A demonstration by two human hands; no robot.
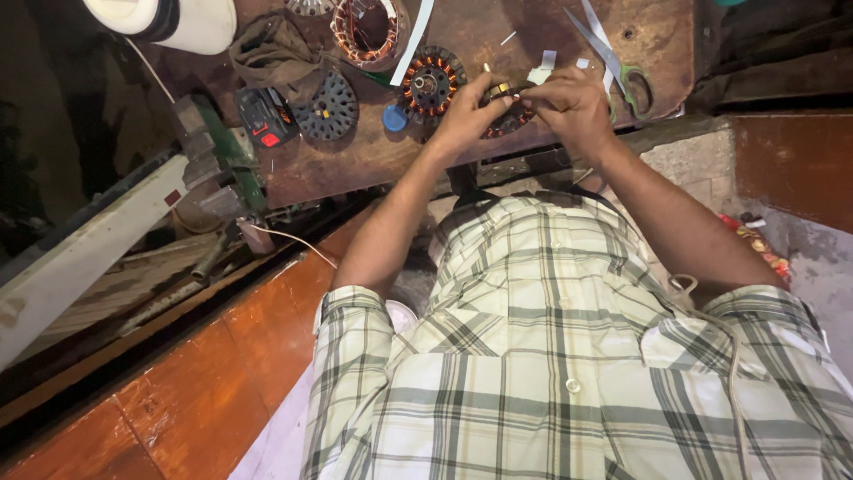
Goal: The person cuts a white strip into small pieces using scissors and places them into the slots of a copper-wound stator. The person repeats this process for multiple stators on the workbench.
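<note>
Head view: both hands [520, 105] grip a wound stator [508, 120].

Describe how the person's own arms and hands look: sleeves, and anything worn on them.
Both arms are bare from above the elbow down. Short sleeves of a cream shirt with grey-green checks end in turned-up cuffs. The left hand and the right hand are bare: no gloves, and no watch or ring that I can see.

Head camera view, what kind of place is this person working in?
Probably a small motor repair workshop. A worn workbench holds copper-wound motor cores, a multimeter and scissors, and both hands work on another wound core.
</note>
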